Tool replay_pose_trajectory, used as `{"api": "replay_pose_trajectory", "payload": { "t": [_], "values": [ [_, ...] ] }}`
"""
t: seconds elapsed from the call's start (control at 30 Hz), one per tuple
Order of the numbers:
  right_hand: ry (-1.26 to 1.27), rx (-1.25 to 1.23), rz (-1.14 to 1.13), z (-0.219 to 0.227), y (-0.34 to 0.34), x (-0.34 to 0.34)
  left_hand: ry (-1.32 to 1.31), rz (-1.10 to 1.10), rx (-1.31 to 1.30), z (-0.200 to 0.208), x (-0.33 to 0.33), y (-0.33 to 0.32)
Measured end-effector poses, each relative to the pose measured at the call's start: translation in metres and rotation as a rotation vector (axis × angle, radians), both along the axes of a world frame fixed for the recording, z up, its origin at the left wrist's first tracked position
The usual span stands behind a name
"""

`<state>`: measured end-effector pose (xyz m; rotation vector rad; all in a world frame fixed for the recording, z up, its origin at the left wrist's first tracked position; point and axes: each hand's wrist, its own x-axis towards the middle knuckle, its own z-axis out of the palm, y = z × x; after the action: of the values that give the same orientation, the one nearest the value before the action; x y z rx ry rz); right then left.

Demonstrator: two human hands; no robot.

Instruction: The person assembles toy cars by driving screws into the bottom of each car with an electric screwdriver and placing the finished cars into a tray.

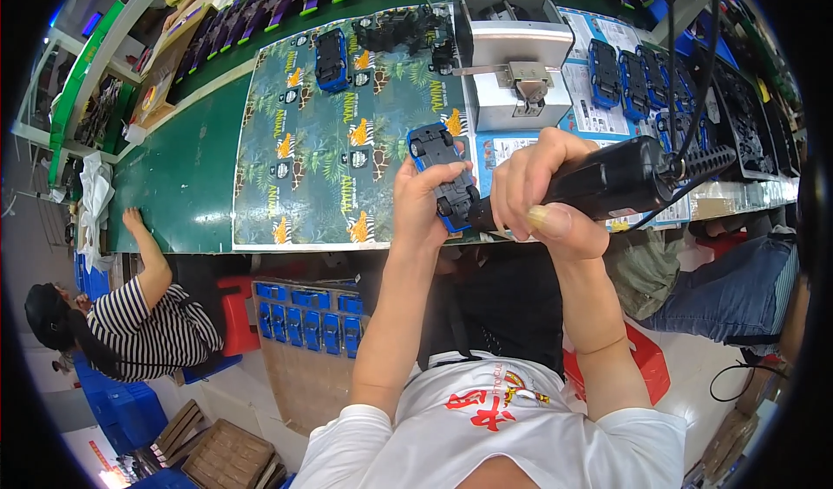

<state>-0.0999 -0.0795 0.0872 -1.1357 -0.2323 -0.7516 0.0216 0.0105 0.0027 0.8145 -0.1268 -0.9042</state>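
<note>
My left hand [418, 204] is wrapped round a blue toy car [434, 149], which is turned so its black underside and wheels face up. The thumb lies across that underside. In my right hand [555, 190] is a black electric screwdriver [618, 177], held almost level with its cable trailing off to the right. Its front end points left at the near end of the car. Whether the bit touches a screw is hidden by my fingers. Both hands are over the bench's near edge, in front of a grey-white metal machine [519, 98] that looks like a screw feeder.
An animal-print sheet [321, 159] covers the bench, bearing another blue car [331, 59] and black parts [403, 33]. Several upturned cars [605, 72] lie right of the machine. A co-worker in stripes [160, 328] sits left. Below stands a carton of blue cars [304, 328].
</note>
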Motion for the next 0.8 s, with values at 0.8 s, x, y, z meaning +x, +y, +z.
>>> {"api": "replay_pose_trajectory", "payload": {
  "t": [0.8],
  "values": [
    [0.039,-0.176,-0.045,0.011,0.003,-0.017,0.087,-0.071,-0.115,0.007,0.003,0.007]
  ]
}}
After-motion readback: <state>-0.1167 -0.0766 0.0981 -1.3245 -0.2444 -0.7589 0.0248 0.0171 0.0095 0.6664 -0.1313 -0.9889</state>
